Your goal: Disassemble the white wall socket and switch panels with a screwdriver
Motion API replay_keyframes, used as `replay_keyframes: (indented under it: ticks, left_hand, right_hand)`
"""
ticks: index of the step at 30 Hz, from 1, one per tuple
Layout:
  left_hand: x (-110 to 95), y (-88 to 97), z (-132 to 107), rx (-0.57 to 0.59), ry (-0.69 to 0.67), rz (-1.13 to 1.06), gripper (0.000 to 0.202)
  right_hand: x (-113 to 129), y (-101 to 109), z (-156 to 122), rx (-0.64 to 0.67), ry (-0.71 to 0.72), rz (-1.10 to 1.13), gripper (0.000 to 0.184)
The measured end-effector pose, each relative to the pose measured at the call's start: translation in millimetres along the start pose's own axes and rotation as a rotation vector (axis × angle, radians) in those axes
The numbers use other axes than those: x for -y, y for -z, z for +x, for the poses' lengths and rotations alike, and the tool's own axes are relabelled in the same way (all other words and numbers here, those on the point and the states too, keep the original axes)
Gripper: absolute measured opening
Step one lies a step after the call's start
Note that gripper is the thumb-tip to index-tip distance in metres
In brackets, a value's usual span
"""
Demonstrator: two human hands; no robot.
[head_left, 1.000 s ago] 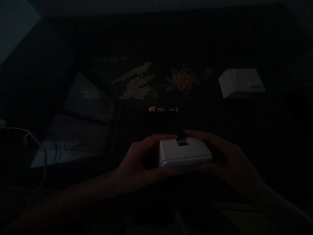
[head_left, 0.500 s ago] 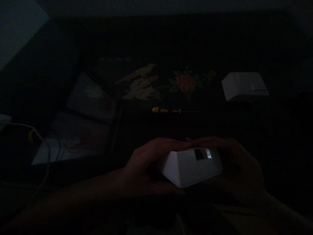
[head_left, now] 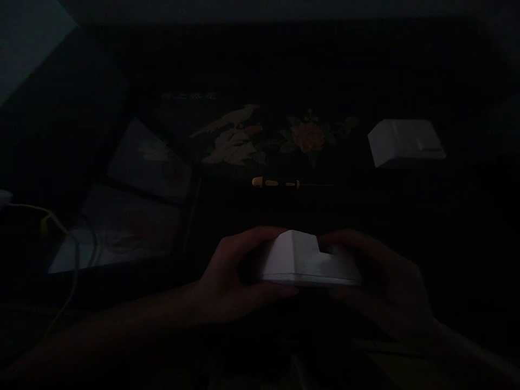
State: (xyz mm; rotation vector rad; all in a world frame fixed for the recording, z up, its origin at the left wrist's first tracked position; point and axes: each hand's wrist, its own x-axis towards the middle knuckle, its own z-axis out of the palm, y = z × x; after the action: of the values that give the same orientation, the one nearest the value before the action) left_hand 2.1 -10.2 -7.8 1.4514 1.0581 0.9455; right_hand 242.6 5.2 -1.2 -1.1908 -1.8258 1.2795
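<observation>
The scene is very dark. Both of my hands grip a small white plastic box (head_left: 303, 262) low in the middle of the view. My left hand (head_left: 229, 279) wraps its left side, fingers over the top and thumb underneath. My right hand (head_left: 382, 281) closes round its right side, with a finger reaching over the top edge. One corner of the box points upward. A small screwdriver (head_left: 276, 183) with a yellow and black handle lies on the dark surface just beyond my hands.
A second white box (head_left: 404, 142) sits at the right rear. A dark surface with a bird and flower picture (head_left: 260, 135) lies behind the screwdriver. Pale glossy sheets (head_left: 122, 227) lie at the left, with a white cable (head_left: 60, 233) at the left edge.
I have turned the white box in my hands: its small square opening faced up, then toward me, and now is out of sight. My hands stayed in place.
</observation>
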Motion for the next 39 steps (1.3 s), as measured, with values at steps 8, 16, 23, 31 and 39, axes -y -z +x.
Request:
replay_keyframes:
  ticks: [8,16,23,31,39]
  left_hand:
    - [0,-1.9,7,0.001,0.215,-0.174,0.047]
    - [2,-5.0,12,-0.081,0.226,-0.376,0.045]
    - [1,-6.7,11,-0.054,0.234,-0.358,0.047]
    - [2,-7.4,11,-0.074,0.323,-0.328,0.048]
    - [5,-6.3,12,-0.078,0.394,-0.36,0.046]
  right_hand:
    - [5,-3,5,-0.079,-0.133,0.099,0.047]
    - [6,0,13,-0.008,-0.215,0.302,0.045]
    - [5,0,16,0.052,-0.299,0.384,0.041]
    - [0,-2,15,0.034,-0.306,0.429,0.034]
    - [-2,-3,16,0.065,-0.333,0.396,0.037]
